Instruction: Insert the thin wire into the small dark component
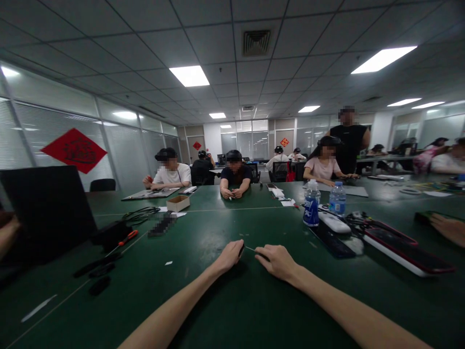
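Observation:
My left hand [230, 255] is closed around a small dark object [241, 249], mostly hidden by the fingers. Facing it a short way to the right, my right hand [278, 260] has its fingers pressed together. A thin pale rod or wire [250, 248] spans the gap between the two hands. Its right end disappears into my right fingertips, and its left end meets the dark object. I cannot make out its kind. Both hands are low over the green table [221, 310].
To the right are a blue-labelled bottle [311, 206], a water bottle [337, 198] and a red-edged phone-like device [403, 245]. An orange-handled tool [128, 238], cables [140, 215] and a cardboard box [178, 203] lie left. A black laptop screen [47, 208] stands there. Several people sit around.

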`<state>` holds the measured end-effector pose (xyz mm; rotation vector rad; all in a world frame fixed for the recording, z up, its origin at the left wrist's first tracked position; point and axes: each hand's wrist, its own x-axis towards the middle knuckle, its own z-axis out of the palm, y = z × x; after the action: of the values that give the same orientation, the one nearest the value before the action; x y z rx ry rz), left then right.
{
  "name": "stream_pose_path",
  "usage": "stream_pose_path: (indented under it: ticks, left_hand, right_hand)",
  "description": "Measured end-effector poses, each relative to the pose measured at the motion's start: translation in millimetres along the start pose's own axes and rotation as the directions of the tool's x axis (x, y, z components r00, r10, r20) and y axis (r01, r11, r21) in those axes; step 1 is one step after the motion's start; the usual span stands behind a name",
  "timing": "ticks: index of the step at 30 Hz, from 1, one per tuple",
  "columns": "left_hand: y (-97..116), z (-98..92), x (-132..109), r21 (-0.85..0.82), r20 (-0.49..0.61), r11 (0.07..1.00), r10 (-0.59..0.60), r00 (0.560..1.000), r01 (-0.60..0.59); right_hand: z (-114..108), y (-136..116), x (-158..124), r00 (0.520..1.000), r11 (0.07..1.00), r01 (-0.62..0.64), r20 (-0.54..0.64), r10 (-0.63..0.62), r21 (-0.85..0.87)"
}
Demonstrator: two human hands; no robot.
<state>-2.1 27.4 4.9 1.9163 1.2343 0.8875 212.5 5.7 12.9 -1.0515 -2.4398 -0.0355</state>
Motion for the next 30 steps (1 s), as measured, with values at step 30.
stream_pose_path:
  ticks: [30]
  left_hand:
    - [9, -11.9, -6, -0.231, 0.323, 0.972, 0.029, 0.946, 0.049]
  right_hand:
    - [-15, -25, 4, 0.96, 0.962, 0.269, 0.063, -0.272, 0.056]
